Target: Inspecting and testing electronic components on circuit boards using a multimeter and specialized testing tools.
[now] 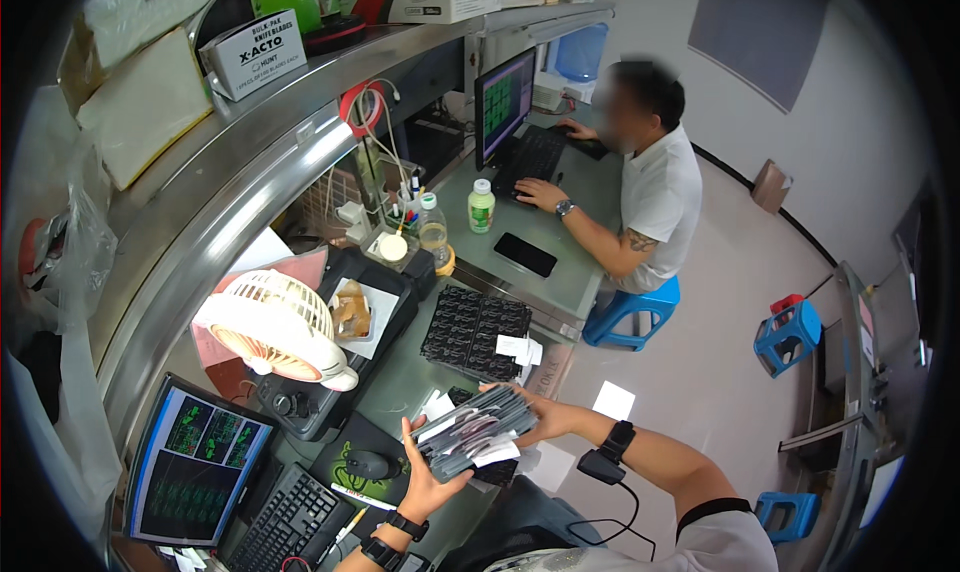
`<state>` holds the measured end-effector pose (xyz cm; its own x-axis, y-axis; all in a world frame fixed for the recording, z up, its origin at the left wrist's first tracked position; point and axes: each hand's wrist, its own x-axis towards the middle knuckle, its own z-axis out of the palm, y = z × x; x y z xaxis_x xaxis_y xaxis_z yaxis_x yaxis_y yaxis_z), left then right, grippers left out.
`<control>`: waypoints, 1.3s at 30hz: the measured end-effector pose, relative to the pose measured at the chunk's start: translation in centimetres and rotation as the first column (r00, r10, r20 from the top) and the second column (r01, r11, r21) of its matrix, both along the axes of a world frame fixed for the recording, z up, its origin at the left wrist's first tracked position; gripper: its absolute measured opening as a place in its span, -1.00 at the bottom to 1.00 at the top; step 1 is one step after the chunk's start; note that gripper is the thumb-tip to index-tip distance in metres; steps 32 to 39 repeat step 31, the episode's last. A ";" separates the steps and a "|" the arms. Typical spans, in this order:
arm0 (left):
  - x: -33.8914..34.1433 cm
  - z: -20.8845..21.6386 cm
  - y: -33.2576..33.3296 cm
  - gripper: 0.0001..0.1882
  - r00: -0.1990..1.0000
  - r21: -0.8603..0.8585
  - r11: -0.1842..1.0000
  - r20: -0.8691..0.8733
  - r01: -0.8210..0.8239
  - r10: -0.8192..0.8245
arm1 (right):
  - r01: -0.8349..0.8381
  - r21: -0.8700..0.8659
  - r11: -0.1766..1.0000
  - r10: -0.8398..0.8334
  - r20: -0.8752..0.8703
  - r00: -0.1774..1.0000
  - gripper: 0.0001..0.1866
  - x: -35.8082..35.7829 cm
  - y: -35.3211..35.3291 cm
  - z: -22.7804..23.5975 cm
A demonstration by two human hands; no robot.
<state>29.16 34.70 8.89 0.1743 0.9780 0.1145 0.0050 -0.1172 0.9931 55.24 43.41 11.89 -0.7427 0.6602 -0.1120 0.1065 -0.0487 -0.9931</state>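
Note:
Between my two hands I hold a thick stack of thin dark grey sheets (465, 437), with white paper slips sticking out among them. My left hand (432, 484) grips its near left side, the thumb up along the edge. On the right side, my right hand (540, 415) has its fingers wrapped round the stack's end. The stack is tilted above the desk edge. Just beyond it lie black sheets with a repeating pattern (470, 327), a white slip (518, 348) on top. To the left, a mouse (366, 464) rests on a dark mouse pad (335, 452).
A monitor (195, 462), a keyboard (290, 522) and a white fan (275, 327) stand at my left. Farther off, a co-worker (660, 192) sits on a blue stool (632, 317) by a keyboard, a phone (525, 254) and bottles. Overhead runs a metal shelf (330, 102).

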 end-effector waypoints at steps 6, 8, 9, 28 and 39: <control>1.6 0.3 0.7 0.42 1.000 0.100 0.995 -0.019 0.013 -0.011 | 0.122 0.151 0.981 -0.130 0.040 0.991 0.24 0.7 -1.0 -1.6; 1.7 0.3 0.6 0.42 0.999 0.106 0.994 -0.035 0.003 0.001 | 0.136 0.230 0.964 -0.151 0.050 0.987 0.27 0.8 -1.3 -0.9; 1.8 0.3 0.5 0.42 0.999 0.107 0.994 -0.038 0.007 -0.003 | 0.148 0.197 0.969 -0.151 0.000 0.989 0.30 0.9 -1.6 -0.4; 2.5 -1.2 -1.0 0.32 0.979 0.104 0.975 -0.033 -0.197 0.202 | 0.156 0.673 0.723 -0.362 0.177 0.915 -0.01 0.3 -3.0 6.7; 2.8 -0.3 -0.6 0.29 0.981 0.123 0.975 -0.032 -0.184 0.189 | -0.303 0.790 0.532 -0.384 0.545 0.745 0.06 -0.9 -3.8 6.8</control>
